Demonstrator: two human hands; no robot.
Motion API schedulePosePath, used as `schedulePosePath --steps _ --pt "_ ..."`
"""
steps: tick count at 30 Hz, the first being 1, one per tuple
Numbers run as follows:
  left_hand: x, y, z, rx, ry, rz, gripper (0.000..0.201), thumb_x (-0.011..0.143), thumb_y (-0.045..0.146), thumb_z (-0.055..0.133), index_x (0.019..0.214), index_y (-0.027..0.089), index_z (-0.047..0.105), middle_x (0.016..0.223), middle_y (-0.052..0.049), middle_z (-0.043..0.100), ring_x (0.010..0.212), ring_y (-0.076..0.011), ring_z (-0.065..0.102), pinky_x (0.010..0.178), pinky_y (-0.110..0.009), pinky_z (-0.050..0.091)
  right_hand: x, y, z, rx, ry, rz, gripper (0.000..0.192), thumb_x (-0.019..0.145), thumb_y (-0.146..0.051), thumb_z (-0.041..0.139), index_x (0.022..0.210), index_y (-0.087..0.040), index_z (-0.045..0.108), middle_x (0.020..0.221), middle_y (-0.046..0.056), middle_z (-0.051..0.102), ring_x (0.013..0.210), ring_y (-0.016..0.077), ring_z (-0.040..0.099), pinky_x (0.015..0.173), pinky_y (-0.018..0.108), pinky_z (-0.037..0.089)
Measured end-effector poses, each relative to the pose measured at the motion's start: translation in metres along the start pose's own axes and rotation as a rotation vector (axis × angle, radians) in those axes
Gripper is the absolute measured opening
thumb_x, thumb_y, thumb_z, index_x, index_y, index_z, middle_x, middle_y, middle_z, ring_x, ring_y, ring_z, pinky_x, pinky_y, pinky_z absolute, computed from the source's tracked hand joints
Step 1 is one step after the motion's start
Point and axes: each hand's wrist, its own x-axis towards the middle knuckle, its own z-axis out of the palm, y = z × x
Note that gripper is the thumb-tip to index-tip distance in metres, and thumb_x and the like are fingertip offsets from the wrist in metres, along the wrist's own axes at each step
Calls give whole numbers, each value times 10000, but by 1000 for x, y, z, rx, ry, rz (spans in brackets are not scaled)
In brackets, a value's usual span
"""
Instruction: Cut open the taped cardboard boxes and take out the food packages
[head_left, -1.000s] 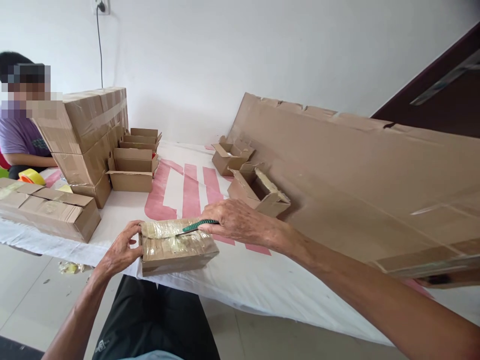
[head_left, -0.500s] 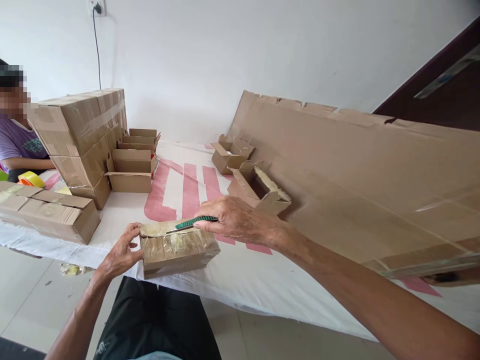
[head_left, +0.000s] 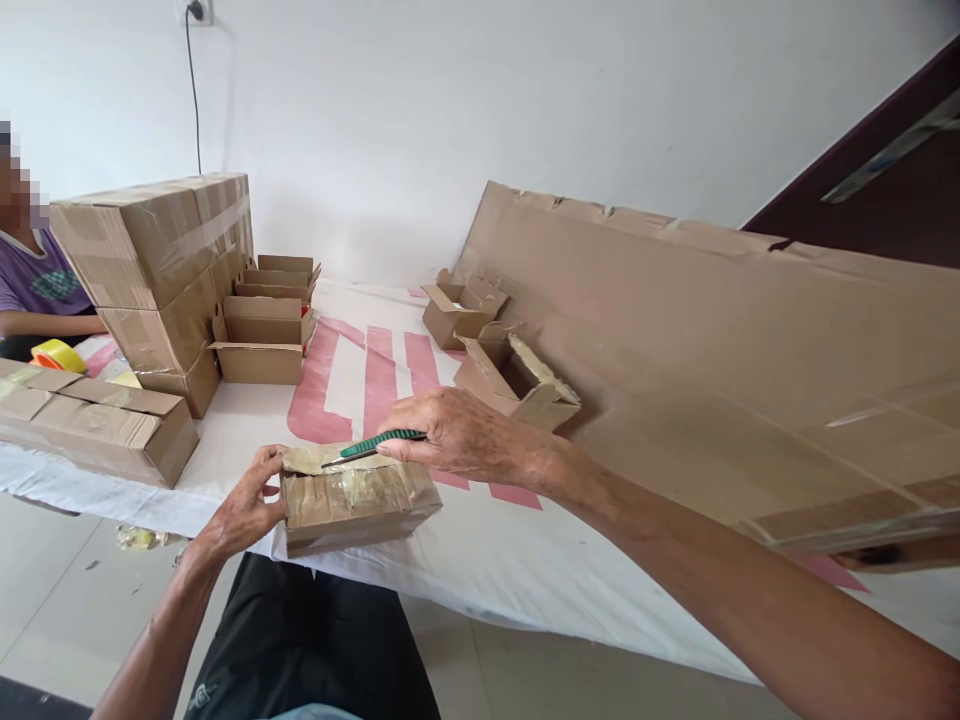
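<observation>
— At the near edge of the white-covered table (head_left: 480, 560), what was I doing when the shot was taken?

— Slitting the tape. My right hand (head_left: 457, 435) was closed around a green-handled knife (head_left: 373, 446), its blade tip laid on the taped top of a small cardboard box (head_left: 356, 498) at the left far corner.

— And the other hand?

— My left hand (head_left: 244, 510) was cupped against the box's left end, fingers (head_left: 268, 470) curled over the top corner, thumb on the side, steadying it on the cloth.

— How far along did it look?

— Early, by my reading: the flaps were down under crinkled tape. The next move seemed to call for a shallow pull along the seam, blade kept clear of the left fingertips nearby.

— Around it?

— Opened small boxes (head_left: 517, 378) beyond, a stack of sealed cartons (head_left: 157, 270) at left, and another person's sleeve (head_left: 37, 280).
</observation>
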Motion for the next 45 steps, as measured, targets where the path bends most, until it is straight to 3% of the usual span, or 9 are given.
schedulePosePath --steps 6,11,18,24,31,36,39,43,45 --pt "-1 -2 0 7 6 -3 439 816 268 713 1250 322 743 1387 -66 553 1274 -282 569 1048 -418 527 10 -9 8 35 -62 -34 328 1041 -331 533 897 -202 798 868 43 756 784 179 624 680 303 351" --pt "-2 -1 -1 9 7 14 465 810 249 717 1269 324 740 1398 -68 554 1282 -286 571 1052 -416 532 15 -12 15 -71 -107 -7 330 1027 -320 547 805 -185 751 796 41 711 715 164 554 630 307 284" --pt "2 -3 -1 4 -14 18 483 757 186 670 1218 298 758 1317 -64 563 1264 -275 568 1029 -392 535 -4 0 2 -202 -134 72 399 1069 -378 495 775 -199 697 728 27 642 635 155 471 623 325 251" --pt "5 0 0 42 -4 27 509 743 169 590 1210 278 759 1412 -69 555 1285 -271 563 1026 -380 524 0 2 6 -243 -202 62 392 1053 -368 561 708 -202 645 688 9 596 617 149 413 618 338 216" --pt "6 -3 -8 81 24 49 602 718 163 592 1289 300 725 1403 -68 594 1301 -286 586 1031 -404 548 -37 49 -4 -172 -69 145 441 1042 -459 562 668 -237 641 656 2 567 617 168 442 653 352 293" --pt "10 0 -7 88 -25 40 578 760 187 635 1321 310 703 1424 -67 593 1317 -288 598 1049 -410 552 -68 68 -17 34 78 253 347 1014 -469 570 856 -241 779 727 12 672 669 182 548 649 338 355" --pt "11 1 -8 86 -28 53 530 807 229 696 1328 326 698 1406 -66 612 1329 -300 601 1066 -423 554 -96 87 12 234 276 376 406 1025 -528 528 1055 -209 777 831 32 717 745 204 612 680 332 447" --pt "9 -1 -9 24 -27 87 533 850 297 762 1376 342 683 1506 -81 571 1415 -327 557 1102 -438 548 -128 100 115 316 438 605 399 1005 -514 492 1119 -199 707 811 39 703 698 234 630 629 352 499" --pt "8 -4 -10 -13 -31 80 576 874 383 792 1433 349 657 1569 -97 531 1458 -352 526 1127 -463 536 -135 99 166 248 529 636 369 989 -514 508 1061 -208 701 917 89 723 852 288 691 761 421 556"
